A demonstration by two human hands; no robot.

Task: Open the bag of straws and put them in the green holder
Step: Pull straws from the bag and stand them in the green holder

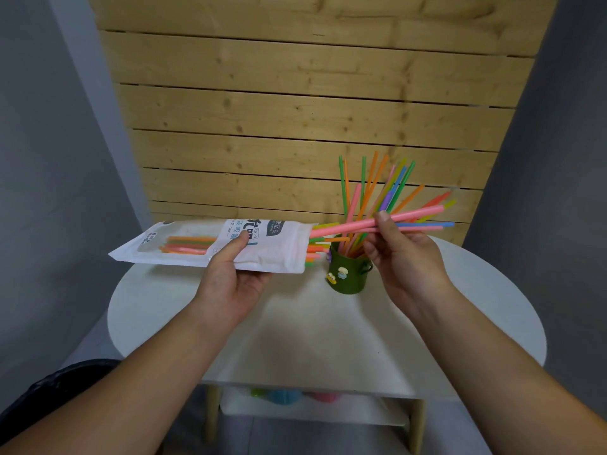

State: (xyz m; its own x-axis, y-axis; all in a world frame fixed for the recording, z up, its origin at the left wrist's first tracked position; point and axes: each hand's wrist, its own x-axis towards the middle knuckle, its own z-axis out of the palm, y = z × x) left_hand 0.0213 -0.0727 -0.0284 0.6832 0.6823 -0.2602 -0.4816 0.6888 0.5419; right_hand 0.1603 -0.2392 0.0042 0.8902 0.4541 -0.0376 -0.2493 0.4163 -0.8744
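We hold straws (345, 229) half out of the bag (197, 247)
Our left hand (230, 277) grips the white bag, thumb on top; our right hand (399, 257) pinches the pink and blue straws above the green holder (349, 274).

My left hand (230, 277), right hand (404, 264): bare, forearms bare too; dark fabric garment (65, 379) below left forearm.

Setting: small home-like corner. White round table (328, 339) with lower shelf (361, 412); pine slat panel (295, 110) against grey walls (49, 126).
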